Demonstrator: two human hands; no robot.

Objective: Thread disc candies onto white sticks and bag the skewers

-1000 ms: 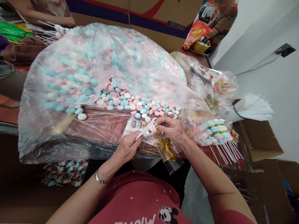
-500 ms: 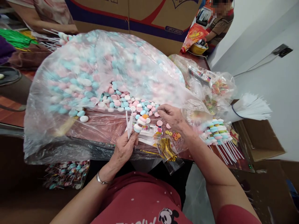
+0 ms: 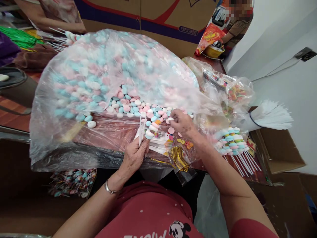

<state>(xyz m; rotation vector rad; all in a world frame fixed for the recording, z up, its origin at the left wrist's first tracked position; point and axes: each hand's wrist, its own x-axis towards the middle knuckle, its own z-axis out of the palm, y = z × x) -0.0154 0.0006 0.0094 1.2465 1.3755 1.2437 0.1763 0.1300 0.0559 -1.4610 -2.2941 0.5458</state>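
My left hand (image 3: pixel 135 153) is closed around white sticks (image 3: pixel 142 129) and a candy skewer (image 3: pixel 151 130) stacked with white, blue, pink and orange pieces. To its right, my right hand (image 3: pixel 183 123) pinches a pale white-pink marshmallow (image 3: pixel 169 120) at the front edge of the loose marshmallows (image 3: pixel 128 102). These are pink, blue and white, and spill from a large clear plastic bag (image 3: pixel 99 59). Small ring candies (image 3: pixel 188 144) lie below my right hand. Gold twist ties (image 3: pixel 178 158) and a packet of white sticks (image 3: pixel 158 145) lie between the hands.
Finished marshmallow skewers (image 3: pixel 232 142) lie at the right, beside a bundle of white sticks (image 3: pixel 272 115) and an open cardboard box (image 3: pixel 284 152). A big carton (image 3: pixel 148 19) stands behind the bag. Other people sit at the far left and far right. More wrapped skewers (image 3: pixel 71 183) fill a box below.
My right hand has closed on a pale marshmallow by the pile. The skewer and sticks in my left hand have shifted slightly, and the whole view has moved a little.
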